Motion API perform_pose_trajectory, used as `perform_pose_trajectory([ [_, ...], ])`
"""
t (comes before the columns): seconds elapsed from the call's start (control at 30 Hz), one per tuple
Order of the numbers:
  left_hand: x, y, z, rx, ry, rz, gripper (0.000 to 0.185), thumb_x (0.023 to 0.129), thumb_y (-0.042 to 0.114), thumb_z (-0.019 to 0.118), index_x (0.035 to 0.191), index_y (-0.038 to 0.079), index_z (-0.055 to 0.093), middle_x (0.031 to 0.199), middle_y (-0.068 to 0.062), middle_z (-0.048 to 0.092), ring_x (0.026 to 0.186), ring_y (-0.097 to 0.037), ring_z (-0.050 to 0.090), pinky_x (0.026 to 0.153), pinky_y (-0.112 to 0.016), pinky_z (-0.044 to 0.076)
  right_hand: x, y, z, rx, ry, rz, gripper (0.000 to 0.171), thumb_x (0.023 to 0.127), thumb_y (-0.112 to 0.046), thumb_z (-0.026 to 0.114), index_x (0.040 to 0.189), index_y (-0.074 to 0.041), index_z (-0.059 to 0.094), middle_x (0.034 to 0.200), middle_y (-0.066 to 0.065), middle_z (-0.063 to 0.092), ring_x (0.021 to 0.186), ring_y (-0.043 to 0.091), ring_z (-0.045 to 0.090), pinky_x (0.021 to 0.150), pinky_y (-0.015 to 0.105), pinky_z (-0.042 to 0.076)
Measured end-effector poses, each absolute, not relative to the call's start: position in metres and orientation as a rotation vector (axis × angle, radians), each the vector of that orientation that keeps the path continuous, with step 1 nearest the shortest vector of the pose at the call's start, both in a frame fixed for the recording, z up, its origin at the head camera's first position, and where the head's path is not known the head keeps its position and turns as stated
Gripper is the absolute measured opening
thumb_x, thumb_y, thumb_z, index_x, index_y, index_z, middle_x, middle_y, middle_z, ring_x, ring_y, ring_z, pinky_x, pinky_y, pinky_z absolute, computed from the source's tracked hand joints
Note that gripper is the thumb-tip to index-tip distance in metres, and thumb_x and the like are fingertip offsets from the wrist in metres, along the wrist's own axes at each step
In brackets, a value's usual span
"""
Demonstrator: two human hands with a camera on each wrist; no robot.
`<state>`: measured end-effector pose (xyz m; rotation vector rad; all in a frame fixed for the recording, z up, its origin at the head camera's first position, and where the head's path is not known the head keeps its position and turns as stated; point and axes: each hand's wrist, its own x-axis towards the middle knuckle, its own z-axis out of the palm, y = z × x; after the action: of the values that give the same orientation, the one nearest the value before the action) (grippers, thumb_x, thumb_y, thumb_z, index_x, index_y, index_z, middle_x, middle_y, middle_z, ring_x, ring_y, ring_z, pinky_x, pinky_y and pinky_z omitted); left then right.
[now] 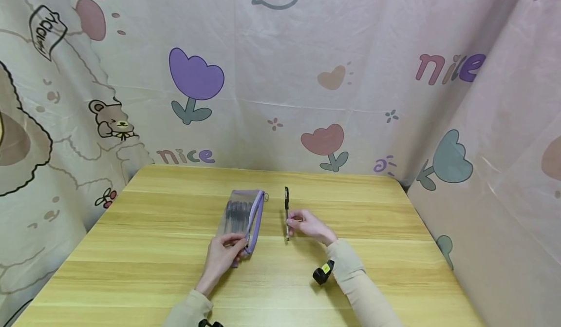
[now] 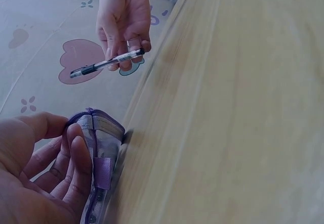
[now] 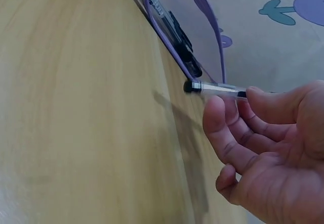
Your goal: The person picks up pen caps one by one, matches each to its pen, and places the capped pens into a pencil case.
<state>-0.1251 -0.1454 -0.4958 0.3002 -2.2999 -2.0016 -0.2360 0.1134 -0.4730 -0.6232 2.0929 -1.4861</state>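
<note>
A see-through pencil case [image 1: 224, 225] with purple trim lies on the table, its zip side gaping toward the right. Several dark-capped pens [image 1: 238, 212] show through its wall, and one of them appears inside the opening in the right wrist view. My left hand [image 1: 220, 257] pinches the near end of the case [image 2: 103, 173] between thumb and fingers. To the right of the case, my right hand [image 1: 312, 226] grips a black-capped clear pen [image 1: 287, 199] by its barrel. In the right wrist view, the black end of this pen [image 3: 217, 89] overlaps the lower corner of the opening.
The light wooden table [image 1: 385, 229] spreads around both hands. A patterned curtain [image 1: 263, 83] hangs behind the table and along its sides. A black wrist camera [image 1: 323, 272] with a yellow label sits at the right sleeve.
</note>
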Motion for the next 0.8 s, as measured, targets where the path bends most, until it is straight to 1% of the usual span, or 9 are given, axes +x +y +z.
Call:
perform_pose_trajectory([
  [0.1,-0.125,-0.145,-0.496,0.295,-2.301,-1.998,0.020,0.089,0.005,0.073,0.105,-0.006,0.073,0.077,-0.011,0.075,0.050,-0.009,0.058,0.044,-0.024,0.052,-0.236,0.112,-0.475,-0.599,2.062,-1.501,0.027,0.102,-0.006,0.052,0.117,0.016,0.056,0.089,0.006,0.067,0.079,0.014,0.064,0.085,0.035,0.059],
  [0.2,-0.125,-0.145,-0.496,0.293,-2.301,-1.998,0.019,0.089,0.005,0.073,0.104,-0.006,0.073,0.077,-0.011,0.075,0.050,-0.009,0.058,0.044,-0.024,0.052,-0.237,0.109,-0.479,-0.547,2.004,-1.551,0.029,0.102,-0.007,0.053,0.120,0.016,0.054,0.089,0.005,0.069,0.078,0.014,0.066,0.084,0.033,0.060],
  [0.43,-0.125,-0.145,-0.495,0.293,-2.308,-1.990,0.019,0.089,0.005,0.072,0.105,-0.006,0.073,0.077,-0.011,0.074,0.051,-0.010,0.059,0.044,-0.024,0.053,-0.235,0.102,-0.483,-0.446,1.812,-1.697,0.039,0.102,-0.003,0.050,0.134,0.018,0.041,0.093,0.010,0.067,0.079,0.017,0.069,0.082,0.034,0.063],
  [0.63,-0.125,-0.145,-0.495,0.297,-2.320,-1.981,0.019,0.089,0.005,0.072,0.105,-0.005,0.073,0.075,-0.010,0.074,0.051,-0.010,0.059,0.044,-0.025,0.053,-0.233,0.094,-0.482,-0.391,1.762,-1.746,0.043,0.100,-0.002,0.052,0.136,0.017,0.037,0.094,0.012,0.067,0.077,0.018,0.071,0.081,0.035,0.064],
  [0.73,-0.125,-0.145,-0.495,0.304,-2.317,-1.984,0.019,0.089,0.005,0.072,0.105,-0.005,0.073,0.073,-0.010,0.073,0.051,-0.010,0.059,0.044,-0.024,0.052,-0.234,0.086,-0.481,-0.343,1.745,-1.744,0.045,0.099,-0.001,0.054,0.137,0.015,0.037,0.093,0.013,0.069,0.076,0.019,0.072,0.081,0.036,0.064],
  [0.8,-0.126,-0.145,-0.495,0.304,-2.312,-1.991,0.019,0.090,0.005,0.072,0.105,-0.005,0.073,0.072,-0.010,0.073,0.051,-0.010,0.059,0.044,-0.023,0.052,-0.235,0.080,-0.482,-0.304,1.731,-1.746,0.049,0.098,0.000,0.055,0.140,0.013,0.034,0.092,0.014,0.069,0.075,0.019,0.072,0.081,0.036,0.064],
])
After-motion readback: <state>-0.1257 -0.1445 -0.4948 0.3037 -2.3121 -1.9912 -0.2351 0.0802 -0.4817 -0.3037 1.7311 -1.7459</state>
